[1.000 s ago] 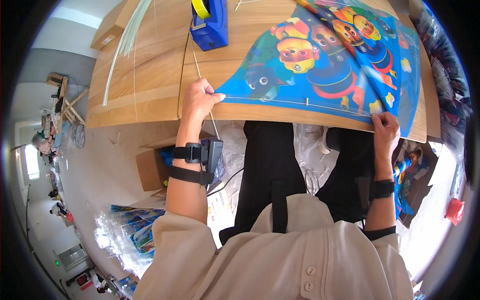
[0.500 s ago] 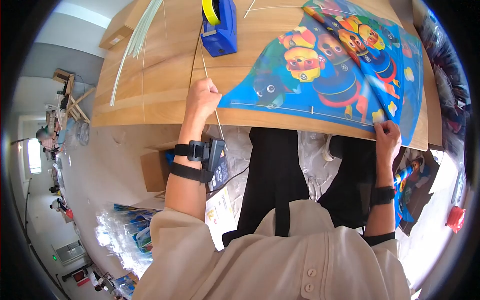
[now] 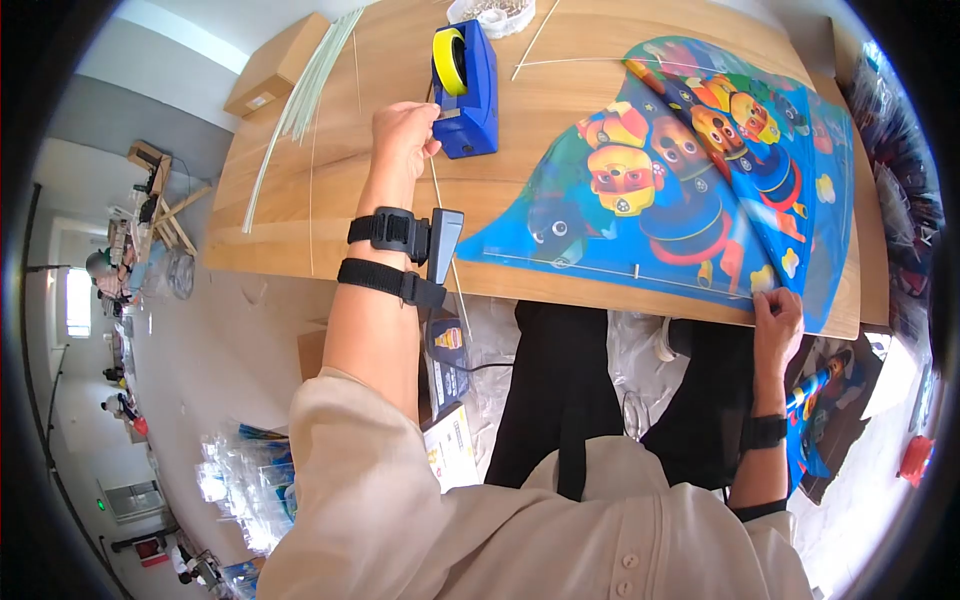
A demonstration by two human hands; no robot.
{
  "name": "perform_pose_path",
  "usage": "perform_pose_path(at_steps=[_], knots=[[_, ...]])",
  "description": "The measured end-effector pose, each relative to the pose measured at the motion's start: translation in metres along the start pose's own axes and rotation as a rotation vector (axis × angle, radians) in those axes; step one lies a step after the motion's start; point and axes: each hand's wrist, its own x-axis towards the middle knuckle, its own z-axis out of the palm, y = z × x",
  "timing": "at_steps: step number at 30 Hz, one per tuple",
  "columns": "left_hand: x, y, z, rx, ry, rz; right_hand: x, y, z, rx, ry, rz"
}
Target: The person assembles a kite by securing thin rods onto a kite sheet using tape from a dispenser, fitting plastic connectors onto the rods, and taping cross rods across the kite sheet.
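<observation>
A blue sheet printed with cartoon dogs (image 3: 690, 190) lies on the wooden table (image 3: 400, 230), partly folded over at the right. A thin rod (image 3: 600, 273) runs along its near edge. My right hand (image 3: 778, 318) pinches the sheet's near edge by the rod's right end. Beside the blue tape dispenser (image 3: 482, 110), my left hand (image 3: 408, 133) has its fingers closed at the dispenser's front end; a small piece of tape seems to show at the fingertips. Yellow tape (image 3: 449, 62) sits in the dispenser. A long thin stick (image 3: 456, 275) passes below my left hand and over the table edge.
Pale thin rods (image 3: 310, 95) lie at the left beside a cardboard box (image 3: 275, 65). At the back is a white tray of small parts (image 3: 497, 14). Plastic-wrapped goods (image 3: 905, 190) stand at the right, and an open carton (image 3: 835, 420) is below the table.
My left hand has left the sheet's left corner and moved up to the tape dispenser. My right hand stays at the near edge. The view has shifted, so the table appears lower.
</observation>
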Motion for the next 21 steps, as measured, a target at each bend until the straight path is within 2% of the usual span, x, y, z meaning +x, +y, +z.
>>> perform_pose_path(at_steps=[1,5,11,13,14,17,21], knots=[[0.001,0.003,0.002,0.02,-0.004,-0.066,0.0,0.001,0.0,0.001,0.002,0.0],[0.007,0.005,0.008,0.017,-0.029,-0.092,0.0,0.0,0.0,0.008,0.008,-0.014],[0.009,-0.011,0.003,-0.31,-0.048,-0.099,-0.001,0.001,0.0,0.016,0.004,0.007],[0.008,-0.024,-0.006,-0.536,-0.144,-0.047,-0.001,0.002,0.001,0.013,0.005,0.006],[0.008,-0.03,-0.006,-0.537,-0.145,-0.046,-0.001,0.003,0.001,0.021,0.007,0.002],[-0.013,-0.028,0.004,-0.546,-0.012,-0.272,-0.001,0.001,0.0,0.024,0.019,-0.014],[-0.016,-0.032,0.004,-0.621,-0.029,-0.402,-0.001,0.0,0.0,0.017,0.022,-0.03]])
